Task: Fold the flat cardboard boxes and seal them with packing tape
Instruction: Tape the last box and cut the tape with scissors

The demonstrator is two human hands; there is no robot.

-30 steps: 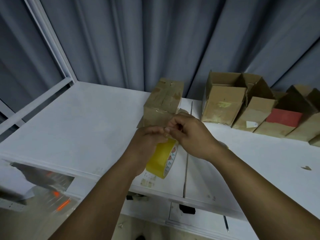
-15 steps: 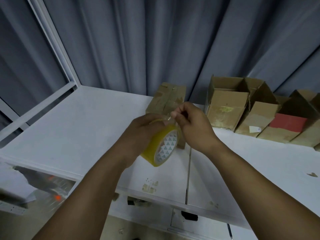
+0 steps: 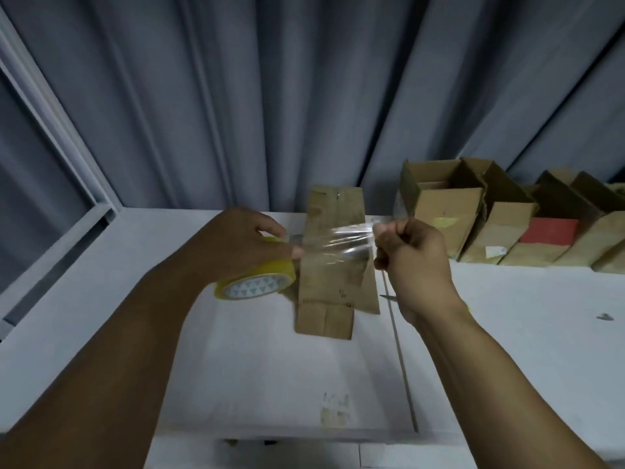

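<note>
Head view. Item: yellow tape roll [image 3: 257, 284], gripped from above by the left hand [image 3: 243, 245], fingers curled over its rim, held over the white table [image 3: 236, 367]. Item: clear tape strip [image 3: 338, 242], drawn taut from the roll to the right hand [image 3: 412, 262], which pinches its free end with fingers curled. Item: folded cardboard box [image 3: 334, 289], resting on the table behind the strip, between both hands. Item: open boxes [image 3: 446, 211], in a row at far right against the grey curtain [image 3: 304, 96].
</note>
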